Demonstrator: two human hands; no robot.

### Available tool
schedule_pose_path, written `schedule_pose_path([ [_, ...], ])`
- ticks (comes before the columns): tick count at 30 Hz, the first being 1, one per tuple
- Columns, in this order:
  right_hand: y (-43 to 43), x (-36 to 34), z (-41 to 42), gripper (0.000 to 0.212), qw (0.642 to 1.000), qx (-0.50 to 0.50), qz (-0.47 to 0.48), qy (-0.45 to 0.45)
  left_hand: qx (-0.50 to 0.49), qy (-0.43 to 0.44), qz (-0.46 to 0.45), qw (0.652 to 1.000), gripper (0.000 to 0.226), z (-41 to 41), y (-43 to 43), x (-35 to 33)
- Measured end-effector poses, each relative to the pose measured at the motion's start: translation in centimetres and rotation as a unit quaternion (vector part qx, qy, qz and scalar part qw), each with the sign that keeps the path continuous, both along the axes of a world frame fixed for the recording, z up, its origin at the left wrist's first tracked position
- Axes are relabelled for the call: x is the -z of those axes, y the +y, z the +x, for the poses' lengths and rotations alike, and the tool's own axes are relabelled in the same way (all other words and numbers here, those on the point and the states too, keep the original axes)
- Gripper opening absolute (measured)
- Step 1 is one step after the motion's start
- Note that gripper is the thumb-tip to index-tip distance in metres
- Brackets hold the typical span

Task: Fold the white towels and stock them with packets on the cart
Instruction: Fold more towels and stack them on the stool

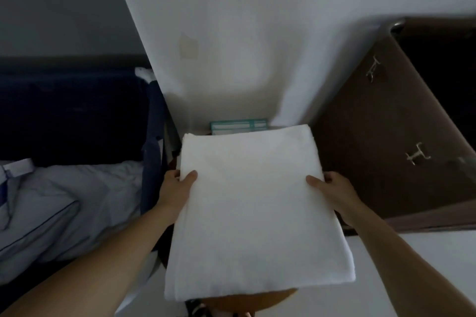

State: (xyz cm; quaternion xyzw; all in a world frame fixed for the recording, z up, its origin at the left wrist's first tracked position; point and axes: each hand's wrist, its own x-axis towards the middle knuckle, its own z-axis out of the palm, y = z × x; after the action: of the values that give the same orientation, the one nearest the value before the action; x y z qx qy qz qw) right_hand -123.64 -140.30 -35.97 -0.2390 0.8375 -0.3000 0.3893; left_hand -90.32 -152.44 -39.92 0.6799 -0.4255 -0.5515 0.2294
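A folded white towel [253,211] fills the middle of the view, held flat between both hands. My left hand [176,189] grips its left edge, thumb on top and fingers hidden under the cloth. My right hand [332,193] grips the right edge the same way. Just past the towel's far edge, a teal and white packet [238,126] peeks out, standing against the white wall. The towel hides whatever lies under it, so the cart itself cannot be made out.
A bed with a pale blue pillow [51,208] and a dark headboard [69,116] is at the left. A brown cabinet [386,136] with metal handles stands at the right. A white wall [257,33] rises straight ahead. A brown rounded edge [257,298] shows below the towel.
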Motion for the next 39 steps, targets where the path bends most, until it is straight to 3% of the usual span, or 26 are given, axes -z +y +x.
schedule_pose_path([
  [5,6.4,-0.7,0.8,0.037,0.998,-0.018,0.053,-0.025,0.033,0.026,0.049,0.998,0.066,1.9,4.3,0.2],
  [12,11.6,-0.9,1.4,0.031,0.999,-0.011,0.029,-0.041,0.011,0.054,0.106,0.993,0.075,4.8,9.9,0.3],
  [14,12.8,-0.8,1.3,0.032,0.998,-0.001,0.015,-0.066,-0.016,0.058,0.111,0.992,0.067,4.9,11.9,0.4],
  [20,15.4,-1.3,1.8,0.016,0.997,-0.042,-0.032,-0.063,-0.033,-0.004,0.059,0.998,0.038,5.1,15.8,-0.4],
  [27,17.2,-0.4,2.2,0.017,0.993,-0.024,-0.103,-0.048,-0.055,0.009,0.054,0.997,0.034,6.3,18.2,-0.7],
  [31,17.7,0.0,2.0,0.024,0.994,-0.026,-0.073,-0.076,-0.084,0.042,-0.032,0.995,0.016,5.5,18.6,-2.1],
  [33,17.6,0.0,2.2,0.026,0.995,-0.055,-0.047,-0.068,-0.058,0.046,-0.043,0.996,0.02,5.5,18.7,-2.1],
  [36,17.2,0.2,2.5,0.023,0.995,-0.076,-0.034,-0.047,0.011,-0.03,-0.001,0.999,0.026,6.3,19.1,-1.2],
  [39,16.6,0.2,2.3,0.018,0.996,-0.077,-0.028,0.03,0.052,-0.121,-0.005,0.991,0.032,6.4,19.2,-1.0],
])
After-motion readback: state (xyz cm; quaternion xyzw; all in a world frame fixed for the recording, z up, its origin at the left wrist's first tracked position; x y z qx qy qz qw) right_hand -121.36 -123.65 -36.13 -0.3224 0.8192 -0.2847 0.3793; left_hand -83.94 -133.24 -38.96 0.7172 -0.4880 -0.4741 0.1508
